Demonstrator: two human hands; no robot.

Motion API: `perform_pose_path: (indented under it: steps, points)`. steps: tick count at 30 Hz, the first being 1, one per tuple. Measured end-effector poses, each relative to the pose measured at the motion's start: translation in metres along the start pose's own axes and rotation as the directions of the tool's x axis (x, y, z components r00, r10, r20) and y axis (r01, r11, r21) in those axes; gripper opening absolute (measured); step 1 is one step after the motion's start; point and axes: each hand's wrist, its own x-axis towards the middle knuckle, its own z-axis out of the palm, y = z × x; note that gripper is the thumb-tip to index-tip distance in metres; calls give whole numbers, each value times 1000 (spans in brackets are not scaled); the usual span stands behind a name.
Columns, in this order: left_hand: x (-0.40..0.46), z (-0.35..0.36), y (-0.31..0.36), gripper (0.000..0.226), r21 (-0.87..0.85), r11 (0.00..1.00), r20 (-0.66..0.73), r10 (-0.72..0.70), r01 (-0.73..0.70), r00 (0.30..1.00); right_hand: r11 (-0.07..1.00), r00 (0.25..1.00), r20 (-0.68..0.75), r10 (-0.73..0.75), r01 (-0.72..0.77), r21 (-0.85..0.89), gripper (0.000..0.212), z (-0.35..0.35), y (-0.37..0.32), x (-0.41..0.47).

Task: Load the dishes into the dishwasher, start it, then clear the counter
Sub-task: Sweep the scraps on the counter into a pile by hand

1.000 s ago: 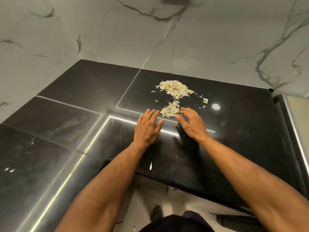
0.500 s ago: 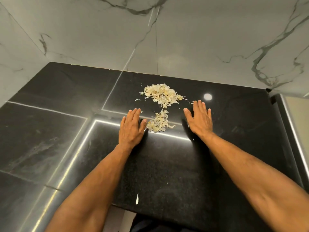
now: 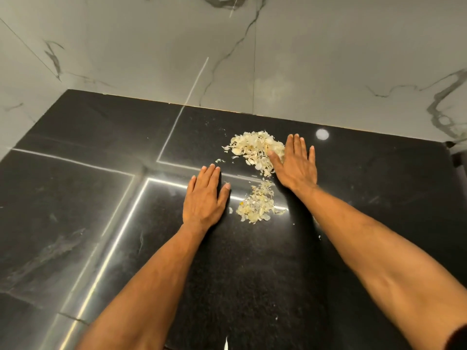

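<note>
Hands lie flat with straight fingers on the black tabletop (image 3: 379, 198): right hand (image 3: 297, 165) touching the far flake pile (image 3: 252, 147), left hand (image 3: 204, 195) beside the near flake pile (image 3: 257, 205).

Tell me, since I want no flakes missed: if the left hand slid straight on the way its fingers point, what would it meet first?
Probably a few stray flakes just beyond the left hand, then bare black counter up to the marble wall. The big far pile lies to its right, seemingly off that line.

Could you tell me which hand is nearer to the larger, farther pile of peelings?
Right. The right hand lies flat against the larger pile, touching its right edge; the left hand lies apart, nearer and leftward.
</note>
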Motion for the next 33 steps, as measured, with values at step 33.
perform_pose_path:
  steps: [33]
  points:
    - [-2,-2,7,72,-108,988,-94,-118,107,989,467,406,291,-866,865,184,70,1,-38,31]
